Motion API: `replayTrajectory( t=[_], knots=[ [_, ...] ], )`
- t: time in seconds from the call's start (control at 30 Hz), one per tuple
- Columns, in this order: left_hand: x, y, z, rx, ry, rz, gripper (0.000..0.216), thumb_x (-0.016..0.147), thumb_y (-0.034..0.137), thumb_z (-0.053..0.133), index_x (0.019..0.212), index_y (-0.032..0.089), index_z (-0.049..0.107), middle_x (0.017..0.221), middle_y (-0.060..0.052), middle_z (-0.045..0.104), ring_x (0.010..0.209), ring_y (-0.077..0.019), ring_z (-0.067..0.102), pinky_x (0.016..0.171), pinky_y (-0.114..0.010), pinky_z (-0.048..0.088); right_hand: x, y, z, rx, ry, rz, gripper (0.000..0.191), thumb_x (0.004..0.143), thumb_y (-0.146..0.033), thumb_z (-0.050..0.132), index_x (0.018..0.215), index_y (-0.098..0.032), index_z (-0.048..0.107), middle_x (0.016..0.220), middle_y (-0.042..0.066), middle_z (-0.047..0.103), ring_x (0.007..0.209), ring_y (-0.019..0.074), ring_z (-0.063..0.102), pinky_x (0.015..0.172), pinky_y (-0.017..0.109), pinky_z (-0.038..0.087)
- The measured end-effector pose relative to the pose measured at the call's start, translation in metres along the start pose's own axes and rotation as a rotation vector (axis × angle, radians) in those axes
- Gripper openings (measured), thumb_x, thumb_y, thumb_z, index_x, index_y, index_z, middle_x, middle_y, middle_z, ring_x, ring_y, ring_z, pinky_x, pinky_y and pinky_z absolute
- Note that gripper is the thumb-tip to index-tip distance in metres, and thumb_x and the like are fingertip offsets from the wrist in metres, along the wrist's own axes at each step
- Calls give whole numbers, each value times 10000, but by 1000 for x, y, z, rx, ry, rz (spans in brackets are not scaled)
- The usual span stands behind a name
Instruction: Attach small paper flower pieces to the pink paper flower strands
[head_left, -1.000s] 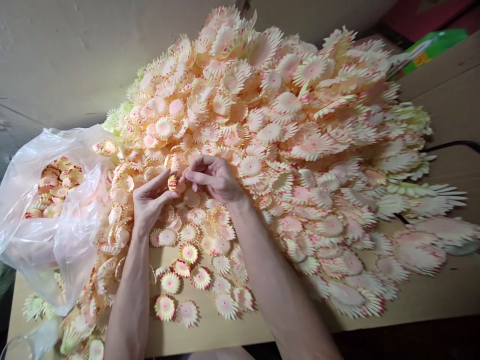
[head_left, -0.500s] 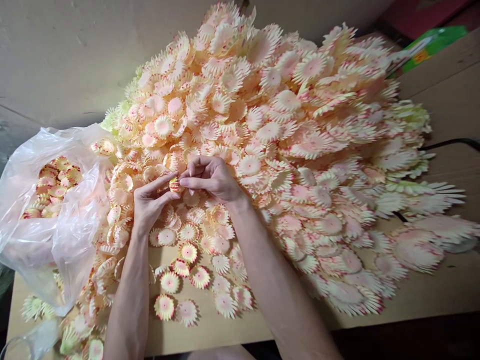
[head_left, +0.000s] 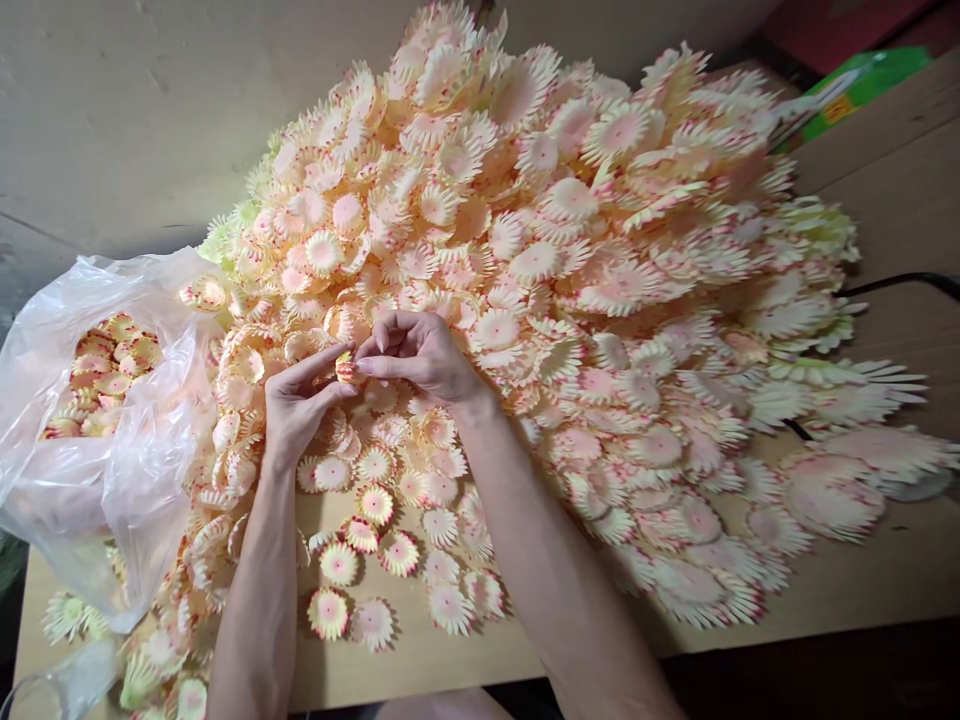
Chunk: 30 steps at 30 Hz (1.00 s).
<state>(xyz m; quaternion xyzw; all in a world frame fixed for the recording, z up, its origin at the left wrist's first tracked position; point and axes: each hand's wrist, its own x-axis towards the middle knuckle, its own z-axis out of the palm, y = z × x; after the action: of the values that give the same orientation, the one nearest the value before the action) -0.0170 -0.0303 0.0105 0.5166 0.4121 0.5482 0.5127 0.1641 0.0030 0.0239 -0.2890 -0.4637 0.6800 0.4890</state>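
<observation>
Between the fingertips of my left hand [head_left: 294, 408] is a small, cupped artificial flower petal piece [head_left: 346, 367], yellow with red edges. My right hand [head_left: 426, 362] meets it from the other side, its thumb and fingers pinched at the piece's edge. Both hands are held over a big heap of artificial petal layers [head_left: 495, 330], cream and pale pink with fringed, red-tipped rims. Below the hands, several loose petal discs lie on the table, among them a yellow one with a red edge [head_left: 328, 613].
On the left, a clear plastic bag [head_left: 150, 480] lies open around a cluster of cupped red-and-yellow flower pieces [head_left: 112, 375]. A wall [head_left: 150, 120] rises behind the heap. To the right are a green packet [head_left: 870, 85] and a black cable [head_left: 900, 283]. The wooden table [head_left: 420, 655] ends near my arms.
The view has shifted very slightly. My right fingertips have curled in a little at the petal piece, which both hands keep in the same place.
</observation>
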Motion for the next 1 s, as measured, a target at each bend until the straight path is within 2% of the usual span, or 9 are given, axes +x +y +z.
replayTrajectory(
  t=[0.13, 0.23, 0.4, 0.5, 0.67, 0.77, 0.87, 1.0],
  knots=[
    [2, -4, -1, -29, 33, 34, 453, 632, 238, 893, 1067, 257, 771, 1134, -67, 766, 1090, -244, 714, 952, -347, 584, 1, 0, 0, -22, 22, -39, 342, 620, -224, 849, 671, -177, 513, 764, 10, 738, 686, 115, 670, 670, 250, 556],
    [2, -6, -1, -57, 58, 53, 343, 685, 271, 863, 1014, 244, 772, 1111, -60, 772, 1014, -212, 737, 904, -326, 603, 2, 0, 1, -24, 18, -70, 337, 623, -218, 844, 676, -179, 514, 758, 3, 726, 683, 108, 650, 690, 258, 553],
    [3, -6, 3, -115, 74, 66, 291, 755, 283, 813, 1035, 250, 738, 1100, -56, 772, 970, -194, 745, 841, -313, 623, 3, 1, 1, -27, 26, -110, 337, 630, -251, 849, 701, -183, 527, 758, -2, 712, 696, 112, 631, 713, 275, 545],
    [3, -6, 4, -120, 57, 74, 280, 784, 268, 789, 1057, 254, 728, 1094, -55, 773, 980, -188, 743, 859, -307, 614, 3, 3, 0, -53, 34, -124, 240, 639, -240, 829, 705, -172, 608, 755, 1, 708, 715, 119, 635, 729, 277, 540],
    [2, -6, 1, -88, 24, 43, 321, 743, 254, 822, 1053, 250, 735, 1138, -64, 761, 1050, -200, 723, 908, -308, 591, 3, 1, 0, -190, -7, -163, 60, 697, -192, 734, 748, -180, 765, 792, 25, 741, 780, 150, 660, 744, 284, 530],
    [2, -4, 0, -50, 14, 26, 345, 719, 257, 839, 1049, 245, 742, 1157, -68, 753, 1084, -211, 710, 958, -328, 568, 1, -2, 1, -236, -12, -177, 71, 710, -188, 707, 719, -191, 778, 793, 28, 748, 797, 162, 662, 763, 296, 530],
    [2, -2, 1, -25, -2, 26, 363, 699, 262, 853, 1046, 243, 749, 1166, -74, 750, 1116, -226, 696, 979, -340, 555, 0, -2, 2, -254, -5, -135, 82, 710, -257, 757, 723, -178, 775, 765, 35, 744, 745, 162, 653, 716, 296, 532],
    [2, 0, 1, -26, -6, 32, 355, 695, 268, 856, 1034, 239, 755, 1151, -73, 754, 1092, -220, 703, 966, -332, 558, 1, 2, 3, -182, 40, -55, 219, 617, -294, 863, 743, -154, 751, 761, 42, 741, 691, 146, 655, 672, 277, 550]
  ],
)
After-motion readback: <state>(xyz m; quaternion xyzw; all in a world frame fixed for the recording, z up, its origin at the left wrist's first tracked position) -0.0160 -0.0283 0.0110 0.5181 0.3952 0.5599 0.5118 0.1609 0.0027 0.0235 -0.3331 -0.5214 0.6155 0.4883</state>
